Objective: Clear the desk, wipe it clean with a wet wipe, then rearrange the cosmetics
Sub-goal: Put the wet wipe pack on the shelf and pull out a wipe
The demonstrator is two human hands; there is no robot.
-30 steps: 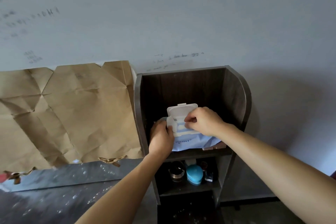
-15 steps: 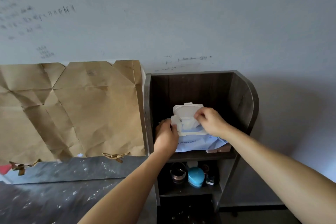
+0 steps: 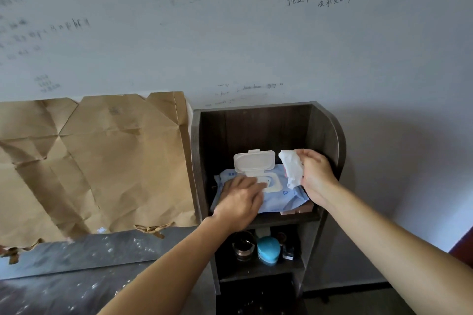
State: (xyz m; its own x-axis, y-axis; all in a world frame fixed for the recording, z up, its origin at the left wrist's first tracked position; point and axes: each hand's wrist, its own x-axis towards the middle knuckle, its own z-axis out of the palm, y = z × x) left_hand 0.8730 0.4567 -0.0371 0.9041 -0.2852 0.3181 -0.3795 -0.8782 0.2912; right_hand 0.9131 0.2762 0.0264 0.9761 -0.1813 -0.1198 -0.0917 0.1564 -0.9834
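1. Shelf [image 3: 328, 140]: a dark wood-grain unit with a curved right side wall. It has an open top bay and a lower bay beneath it.
2. Pack [image 3: 282, 198]: a soft, pale blue film pouch with blue print, lying flat on the shelf's top board. Its right end rests on a pinkish block [image 3: 297, 210].
3. Lid [image 3: 254, 162]: a white, rigid plastic rectangle with rounded corners. It stands hinged open and upright at the back of the pack, inside the shelf's top bay.
4. Wipe [image 3: 290, 169]: a white, crumpled, limp sheet. It is held above the pack's right end, near the shelf's right wall and clear of the lid.
5. Right hand [image 3: 316, 176]: thumb and fingers pinch the wipe, in the right half of the shelf's top bay.
6. Left hand [image 3: 240, 199]: it lies palm down on the pack's left half, fingers spread and fairly straight, and the fingertips reach the white opening frame.
7. Lower bay of the shelf: a dark, glossy round jar [image 3: 243, 247] and a smooth, rounded blue case [image 3: 268, 249] stand side by side. The smaller things behind them are too dim to tell.
8. Paper [image 3: 102, 161]: creased brown kraft sheets, flattened against the wall left of the shelf.
9. Desk [image 3: 64, 294]: a grey, glossy, speckled top, left of the shelf and below the paper.
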